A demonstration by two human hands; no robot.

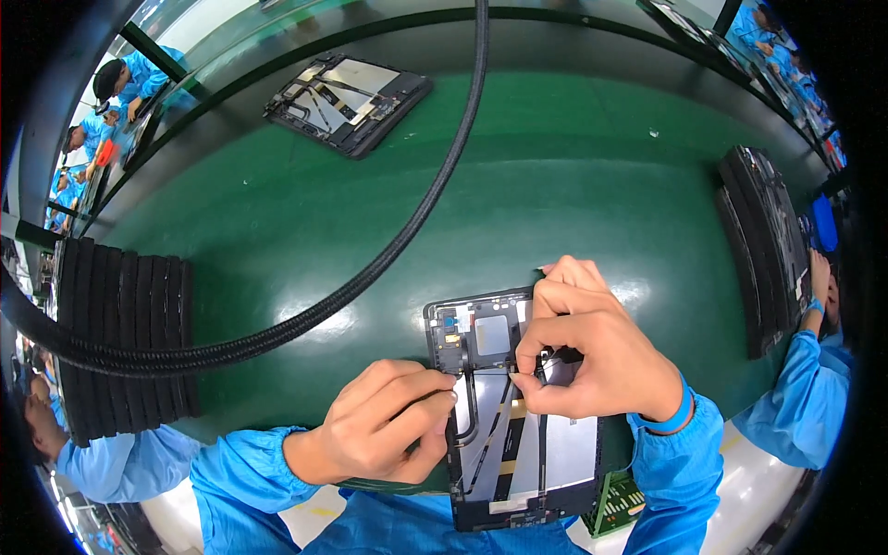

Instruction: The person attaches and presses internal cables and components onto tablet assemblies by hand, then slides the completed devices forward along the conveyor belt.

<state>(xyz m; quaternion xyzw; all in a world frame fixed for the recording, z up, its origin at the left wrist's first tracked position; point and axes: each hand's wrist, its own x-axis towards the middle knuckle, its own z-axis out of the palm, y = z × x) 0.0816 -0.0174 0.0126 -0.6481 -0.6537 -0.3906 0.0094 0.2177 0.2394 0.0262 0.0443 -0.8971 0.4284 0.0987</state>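
The opened tablet [527, 453] is at the near edge of the green tabletop [592, 203]. The left hand [381, 424] and the right hand [597, 350] make narrow pinches; what they hold, I cannot tell. Thin black cables [543, 453], I think, need a light touch. Blue-clothed co-workers [145, 76] are beyond.
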